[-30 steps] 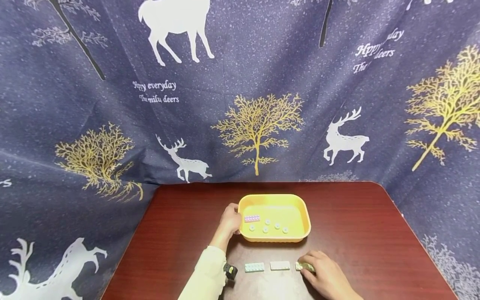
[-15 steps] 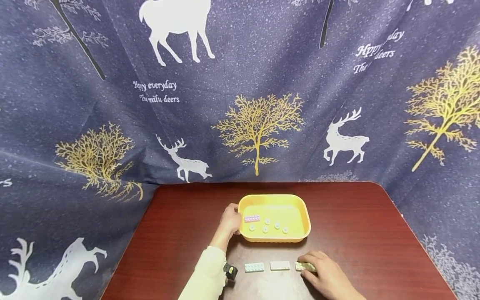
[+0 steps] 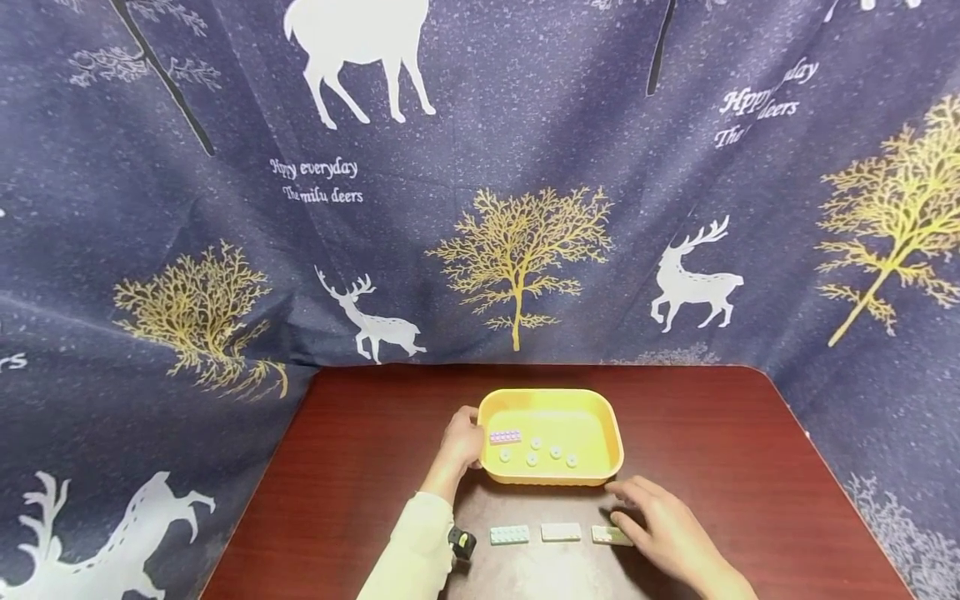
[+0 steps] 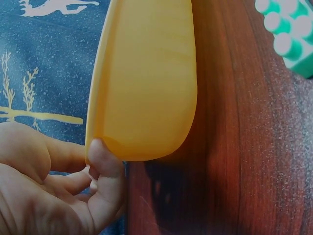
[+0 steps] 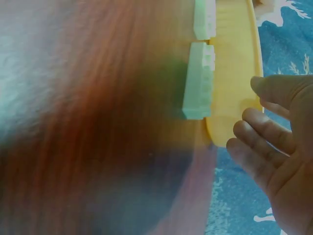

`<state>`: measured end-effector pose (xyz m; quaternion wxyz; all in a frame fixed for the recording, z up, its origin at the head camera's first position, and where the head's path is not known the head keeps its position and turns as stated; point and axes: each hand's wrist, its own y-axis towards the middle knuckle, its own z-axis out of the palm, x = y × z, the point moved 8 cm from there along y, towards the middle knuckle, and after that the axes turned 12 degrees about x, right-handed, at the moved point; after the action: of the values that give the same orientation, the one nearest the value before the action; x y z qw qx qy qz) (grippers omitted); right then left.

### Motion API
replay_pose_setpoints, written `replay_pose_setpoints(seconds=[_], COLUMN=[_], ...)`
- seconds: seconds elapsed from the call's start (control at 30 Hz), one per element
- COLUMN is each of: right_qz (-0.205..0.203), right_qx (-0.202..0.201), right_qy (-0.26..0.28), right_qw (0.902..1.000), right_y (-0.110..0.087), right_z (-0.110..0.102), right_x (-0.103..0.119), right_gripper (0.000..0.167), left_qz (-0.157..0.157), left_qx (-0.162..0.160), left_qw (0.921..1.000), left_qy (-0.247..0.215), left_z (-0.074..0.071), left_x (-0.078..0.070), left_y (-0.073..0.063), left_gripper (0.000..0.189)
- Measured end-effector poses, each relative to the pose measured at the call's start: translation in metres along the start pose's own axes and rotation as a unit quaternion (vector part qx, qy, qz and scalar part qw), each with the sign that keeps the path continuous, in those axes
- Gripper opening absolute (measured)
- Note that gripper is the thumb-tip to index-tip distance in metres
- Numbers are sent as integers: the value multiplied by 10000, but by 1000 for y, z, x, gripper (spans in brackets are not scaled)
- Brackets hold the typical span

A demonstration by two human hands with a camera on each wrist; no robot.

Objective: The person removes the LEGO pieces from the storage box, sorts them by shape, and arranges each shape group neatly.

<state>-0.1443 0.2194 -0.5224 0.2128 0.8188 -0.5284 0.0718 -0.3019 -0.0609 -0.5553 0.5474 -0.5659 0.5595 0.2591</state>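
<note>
My left hand grips the left rim of a yellow tray; in the left wrist view its thumb and fingers pinch the tray's corner. Three building bricks lie in a row in front of the tray: a studded light blue-green one, a whitish one and a pale green one at the right. Partly over that right brick hovers my right hand, its fingers loosely spread and holding nothing. In the right wrist view these fingers stand apart from the pale green brick.
Inside the tray are a pink-purple studded brick and several small white round pieces. The reddish-brown table ends at a dark blue cloth printed with deer and trees.
My right hand has let go of the right brick and moved up and slightly right, its fingers spreading. The left hand stays on the tray, and the bricks remain in their row.
</note>
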Motion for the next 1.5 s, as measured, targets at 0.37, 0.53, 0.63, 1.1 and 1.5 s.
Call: replay_pose_setpoints(seconds=[0.37, 0.53, 0.63, 1.1, 1.5], right_qz=[-24, -118, -212, -278, -154], right_qx=[109, 124, 105, 222, 625], right_qy=[316, 211, 187, 206, 376], right_qw=[9994, 9996, 9995, 9992, 9972], right_y=[25, 38, 46, 75, 97], right_z=[-8, -9, -9, -1, 19], right_x=[15, 22, 25, 31, 28], right_gripper=[34, 33, 32, 32, 31], left_qz=[-63, -40, -27, 21, -7], left_qx=[-10, 30, 41, -24, -21], left_qw=[10000, 10000, 10000, 10000, 10000], left_qy=[0, 4, 6, 13, -29], left_z=[0, 1, 1, 0, 0], left_x=[0, -1, -1, 1, 1], left_y=[-1, 1, 1, 2, 1], left_gripper=[39, 40, 40, 42, 41])
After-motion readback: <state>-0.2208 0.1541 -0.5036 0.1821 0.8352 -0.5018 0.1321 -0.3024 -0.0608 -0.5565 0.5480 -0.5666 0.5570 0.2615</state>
